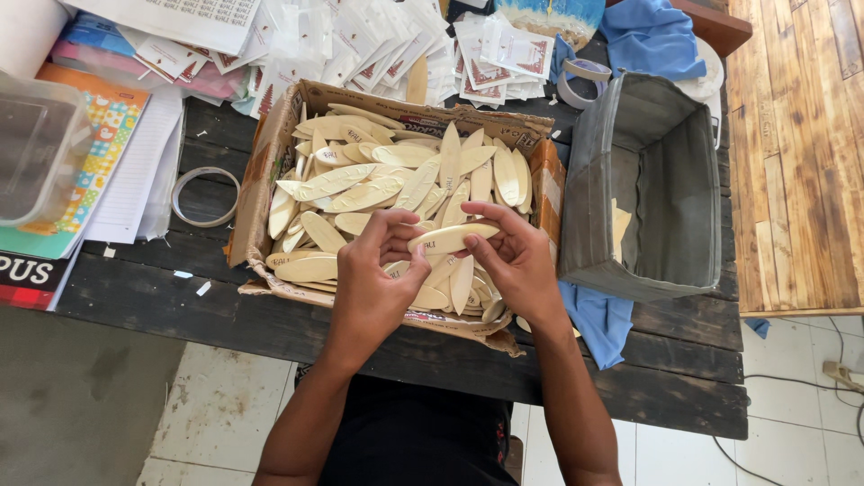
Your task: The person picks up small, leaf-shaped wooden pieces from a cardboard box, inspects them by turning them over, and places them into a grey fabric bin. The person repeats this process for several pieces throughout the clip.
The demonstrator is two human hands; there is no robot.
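Both hands pinch one pale wooden leaf piece (450,238) by its ends: left hand (373,283), right hand (517,261). Held level over the cardboard box (261,171) near the desk's front edge, probably for inspection. Grey fabric bin (675,171) just right.

A dark plank bench (666,378) carries a torn cardboard box (270,153), a grey fabric bin (589,193), two tape rings (204,196), blue cloth (598,324), a clear plastic tub (36,157), booklets and scattered packets (378,45).
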